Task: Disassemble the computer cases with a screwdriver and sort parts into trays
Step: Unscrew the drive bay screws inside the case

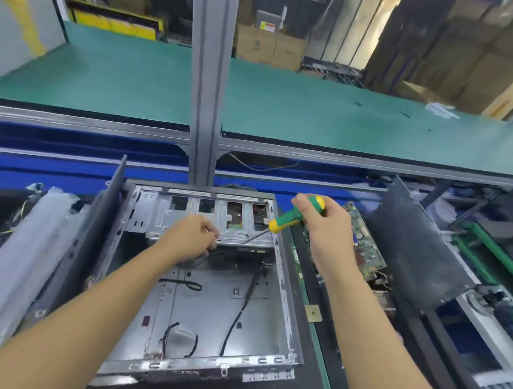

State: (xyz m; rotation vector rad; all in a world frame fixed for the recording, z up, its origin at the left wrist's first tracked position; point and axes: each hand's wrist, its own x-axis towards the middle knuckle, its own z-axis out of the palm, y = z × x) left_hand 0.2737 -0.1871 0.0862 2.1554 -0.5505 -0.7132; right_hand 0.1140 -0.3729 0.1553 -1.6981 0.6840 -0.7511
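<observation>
The computer case (212, 307) lies open and flat at near centre, a grey metal shell with loose black cables (238, 311) on its floor and a drive cage (172, 214) at its far end. The right hand (324, 226) grips the green-and-yellow screwdriver (292, 218), its shaft angled down-left onto the cage's near edge. The left hand (193, 235) rests at that same edge with fingers curled; whether they clasp anything cannot be told. A circuit board (367, 246) lies just right of the case.
</observation>
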